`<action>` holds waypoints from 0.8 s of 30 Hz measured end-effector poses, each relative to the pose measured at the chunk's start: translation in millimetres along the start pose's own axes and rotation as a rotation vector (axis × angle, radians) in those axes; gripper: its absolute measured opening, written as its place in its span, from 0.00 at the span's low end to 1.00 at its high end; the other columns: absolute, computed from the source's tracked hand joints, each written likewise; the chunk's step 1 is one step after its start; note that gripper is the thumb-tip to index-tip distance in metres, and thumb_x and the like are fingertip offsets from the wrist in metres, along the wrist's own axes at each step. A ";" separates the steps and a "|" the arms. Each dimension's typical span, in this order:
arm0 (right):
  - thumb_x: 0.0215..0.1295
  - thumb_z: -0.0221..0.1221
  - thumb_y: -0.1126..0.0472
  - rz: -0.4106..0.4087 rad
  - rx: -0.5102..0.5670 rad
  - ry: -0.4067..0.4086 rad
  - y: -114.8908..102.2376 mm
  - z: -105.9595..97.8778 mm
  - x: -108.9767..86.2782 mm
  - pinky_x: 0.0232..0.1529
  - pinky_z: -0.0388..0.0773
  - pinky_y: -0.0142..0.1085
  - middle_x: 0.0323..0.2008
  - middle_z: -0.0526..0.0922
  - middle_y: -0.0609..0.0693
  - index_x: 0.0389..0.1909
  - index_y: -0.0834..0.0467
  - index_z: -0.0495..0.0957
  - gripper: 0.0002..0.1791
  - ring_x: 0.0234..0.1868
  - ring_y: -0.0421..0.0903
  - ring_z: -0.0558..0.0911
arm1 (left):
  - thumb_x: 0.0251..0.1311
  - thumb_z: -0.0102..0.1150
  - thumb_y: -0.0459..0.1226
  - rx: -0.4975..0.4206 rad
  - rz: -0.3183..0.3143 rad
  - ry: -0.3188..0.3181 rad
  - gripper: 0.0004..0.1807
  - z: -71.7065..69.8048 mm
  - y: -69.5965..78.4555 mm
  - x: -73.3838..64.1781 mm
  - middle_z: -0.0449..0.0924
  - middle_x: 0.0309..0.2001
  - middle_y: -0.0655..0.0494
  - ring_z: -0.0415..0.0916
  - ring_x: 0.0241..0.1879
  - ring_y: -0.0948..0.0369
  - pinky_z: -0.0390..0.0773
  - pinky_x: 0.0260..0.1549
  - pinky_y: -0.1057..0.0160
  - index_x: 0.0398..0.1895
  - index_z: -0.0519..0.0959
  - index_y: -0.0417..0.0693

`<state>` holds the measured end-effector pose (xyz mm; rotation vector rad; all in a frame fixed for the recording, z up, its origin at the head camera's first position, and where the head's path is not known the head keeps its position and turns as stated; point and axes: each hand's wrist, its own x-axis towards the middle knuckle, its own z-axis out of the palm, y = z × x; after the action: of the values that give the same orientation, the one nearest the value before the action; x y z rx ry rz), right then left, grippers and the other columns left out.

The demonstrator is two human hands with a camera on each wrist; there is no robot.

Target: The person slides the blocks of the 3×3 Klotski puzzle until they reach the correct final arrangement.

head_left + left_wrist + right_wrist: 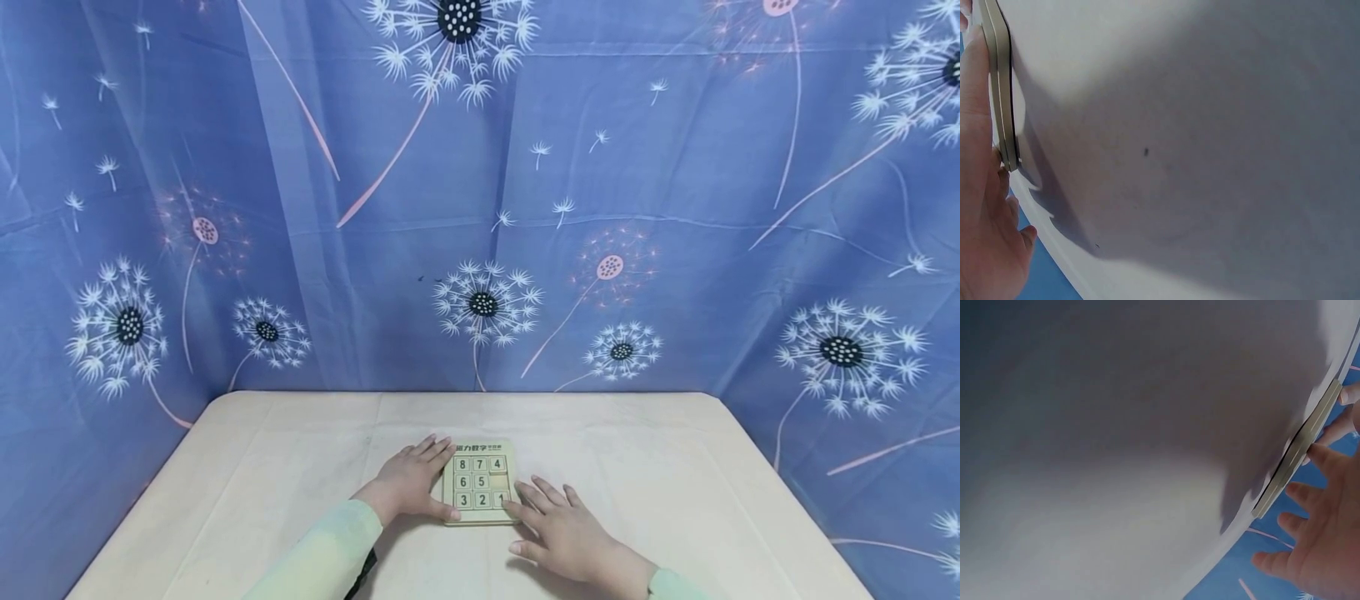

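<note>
A pale-framed sliding number puzzle lies flat on the table, its number tiles in three rows: 8 7 4, 6 5 and a gap, then 3 2 1. My left hand holds its left side, thumb at the lower corner and fingertips at the upper one. With fingers spread, my right hand reaches in from the lower right; its index fingertip touches the 1 tile. The left wrist view shows the puzzle's edge beside the thumb. In the right wrist view only its side shows; the tiles are hidden.
A cream-coloured table top with rounded far corners carries the puzzle. Behind it and at both sides hangs a blue curtain printed with dandelions. A small dark object shows under the left forearm.
</note>
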<state>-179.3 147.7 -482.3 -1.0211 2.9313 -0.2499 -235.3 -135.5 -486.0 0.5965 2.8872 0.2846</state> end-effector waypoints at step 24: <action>0.71 0.52 0.32 0.036 0.029 -0.007 -4.4 -0.5 4.7 0.69 0.65 0.74 0.75 0.70 0.57 0.71 0.49 0.73 0.36 0.76 0.64 0.67 | 0.48 0.70 0.69 -0.018 -0.006 -0.014 0.61 -4.9 1.9 -2.2 0.57 0.82 0.53 0.52 0.82 0.49 0.61 0.79 0.44 0.80 0.60 0.47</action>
<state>-180.3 141.5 -481.0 -0.9630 2.9274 -0.2861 -233.7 -135.4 -480.6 0.5850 2.8695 0.3040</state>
